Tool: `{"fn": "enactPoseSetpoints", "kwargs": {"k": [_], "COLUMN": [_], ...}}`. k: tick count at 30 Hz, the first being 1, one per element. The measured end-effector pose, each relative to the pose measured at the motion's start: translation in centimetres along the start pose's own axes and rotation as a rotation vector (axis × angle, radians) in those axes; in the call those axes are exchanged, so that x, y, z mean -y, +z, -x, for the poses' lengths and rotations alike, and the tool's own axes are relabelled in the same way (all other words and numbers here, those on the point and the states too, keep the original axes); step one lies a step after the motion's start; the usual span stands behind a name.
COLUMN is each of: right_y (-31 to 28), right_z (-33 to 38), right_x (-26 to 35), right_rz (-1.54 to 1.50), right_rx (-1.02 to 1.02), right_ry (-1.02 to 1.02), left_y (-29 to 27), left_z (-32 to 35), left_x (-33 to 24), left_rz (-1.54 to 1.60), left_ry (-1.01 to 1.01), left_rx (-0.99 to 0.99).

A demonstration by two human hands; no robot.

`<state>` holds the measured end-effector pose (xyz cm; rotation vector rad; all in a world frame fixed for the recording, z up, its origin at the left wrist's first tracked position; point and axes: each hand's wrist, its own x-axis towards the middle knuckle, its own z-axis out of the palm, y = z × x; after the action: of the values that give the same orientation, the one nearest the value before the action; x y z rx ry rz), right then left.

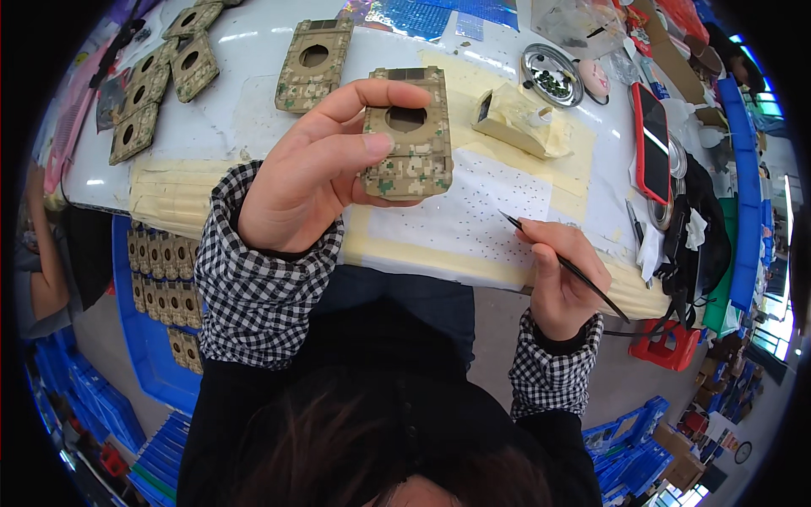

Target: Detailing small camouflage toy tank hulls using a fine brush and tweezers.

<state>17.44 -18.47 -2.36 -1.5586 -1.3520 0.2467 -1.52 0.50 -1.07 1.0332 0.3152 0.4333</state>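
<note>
My left hand (317,165) grips a camouflage-patterned toy tank hull (414,169) by its sides, raised above the table's front edge. A round hole opens in its upper face. In my right hand (564,275) is a thin black tool (583,277) with a pointed tip, perhaps a fine brush or tweezers, held like a pen. That tip hovers over or touches a white sheet (405,232) scattered with tiny dark specks; I cannot tell which. Another camouflage hull (312,63) lies flat just beyond my left hand.
More hulls (139,93) lie at the far left, and several fill a blue crate (152,355) below the table. A masking-taped block (524,122), a round metal dish (553,76) of dark bits and a red-cased phone (650,144) stand to the right. Someone's arm (46,245) shows at left.
</note>
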Motion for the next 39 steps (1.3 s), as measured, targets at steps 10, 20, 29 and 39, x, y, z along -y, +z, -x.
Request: {"fn": "enactPoseSetpoints", "kwargs": {"k": [10, 20, 29, 39], "right_y": [-0.5, -2.3, -2.6, -2.7], "right_z": [-0.3, -2.5, -5.5, -10.6], "right_x": [-0.1, 2.4, 5.1, 7.0], "right_rz": [-0.071, -0.136, -0.165, -0.172], "right_rx": [-0.039, -0.089, -0.041, 0.104], "right_ry": [0.071, -0.006, -0.185, -0.422], "left_y": [0.3, 0.8, 1.8, 2.5], "left_z": [0.1, 0.0, 0.9, -1.6], "left_x": [-0.1, -0.6, -4.2, -4.9], "left_rz": [0.014, -0.022, -0.201, -0.22], "left_ry": [-0.029, -0.054, -0.002, -0.011], "left_rx": [0.019, 0.067, 0.103, 0.116]}}
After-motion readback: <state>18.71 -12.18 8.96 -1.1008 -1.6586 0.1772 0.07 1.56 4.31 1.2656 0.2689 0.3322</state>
